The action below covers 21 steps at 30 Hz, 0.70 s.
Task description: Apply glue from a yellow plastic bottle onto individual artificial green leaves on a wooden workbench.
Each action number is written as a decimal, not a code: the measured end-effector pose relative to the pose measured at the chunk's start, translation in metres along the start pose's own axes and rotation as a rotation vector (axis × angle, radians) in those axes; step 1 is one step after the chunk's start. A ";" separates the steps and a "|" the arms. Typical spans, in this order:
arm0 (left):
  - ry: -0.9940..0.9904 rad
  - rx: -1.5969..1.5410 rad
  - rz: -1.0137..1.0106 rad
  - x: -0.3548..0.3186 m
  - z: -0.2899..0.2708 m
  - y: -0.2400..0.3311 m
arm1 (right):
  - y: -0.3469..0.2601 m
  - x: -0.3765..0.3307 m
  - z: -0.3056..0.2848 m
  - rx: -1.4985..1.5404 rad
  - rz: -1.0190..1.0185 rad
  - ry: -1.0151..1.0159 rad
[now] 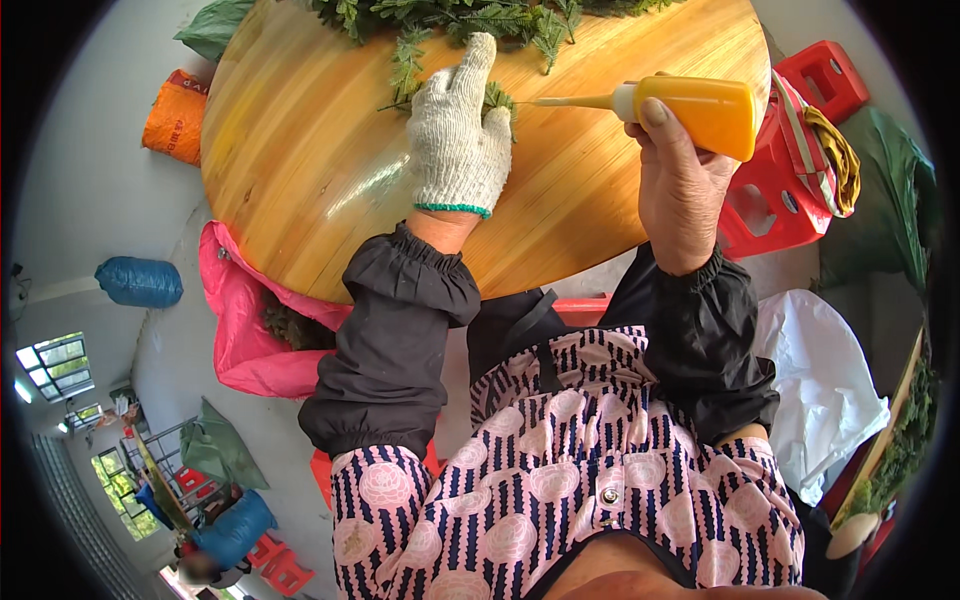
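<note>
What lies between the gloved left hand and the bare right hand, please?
In the head view, the slim nozzle of the yellow bottle points from the right hand over the wooden tabletop toward a green sprig at the left hand.

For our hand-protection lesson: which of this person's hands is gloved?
The left hand, in a green-edged white knitted glove; the right hand, holding the yellow squeeze bottle, is bare.

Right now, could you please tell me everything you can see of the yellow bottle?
The yellow bottle looks like smooth, glossy plastic, with a white collar and a thin, tapering yellowish nozzle. The bare right grip holds it over the wooden table, nozzle pointing left toward the gloved left grip. Whether the tip touches any greenery is unclear.
</note>
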State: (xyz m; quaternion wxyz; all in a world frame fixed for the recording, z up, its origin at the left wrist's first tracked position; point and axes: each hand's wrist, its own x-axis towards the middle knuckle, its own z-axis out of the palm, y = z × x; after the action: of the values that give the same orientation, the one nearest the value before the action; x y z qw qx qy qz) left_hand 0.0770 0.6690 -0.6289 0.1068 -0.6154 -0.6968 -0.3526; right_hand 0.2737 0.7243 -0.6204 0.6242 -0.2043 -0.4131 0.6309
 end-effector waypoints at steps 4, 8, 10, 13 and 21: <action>-0.063 0.023 0.019 0.001 0.010 -0.009 | 0.001 -0.003 0.002 -0.033 -0.026 0.005; -0.090 0.055 0.010 0.002 0.019 -0.014 | 0.006 0.002 -0.003 -0.086 -0.073 -0.062; -0.108 0.102 0.012 0.003 0.021 -0.013 | 0.007 0.004 -0.005 -0.143 -0.103 -0.104; -0.162 0.109 -0.020 0.008 0.021 -0.012 | 0.010 0.009 -0.001 -0.198 -0.094 -0.150; -0.190 0.169 -0.012 0.008 0.025 -0.019 | 0.022 0.020 0.008 -0.328 -0.147 -0.258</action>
State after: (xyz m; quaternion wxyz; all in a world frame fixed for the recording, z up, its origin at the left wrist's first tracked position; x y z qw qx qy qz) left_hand 0.0645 0.6912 -0.6491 0.0899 -0.6307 -0.7346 -0.2335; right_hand 0.2509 0.7442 -0.6272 0.5689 -0.1899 -0.6005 0.5289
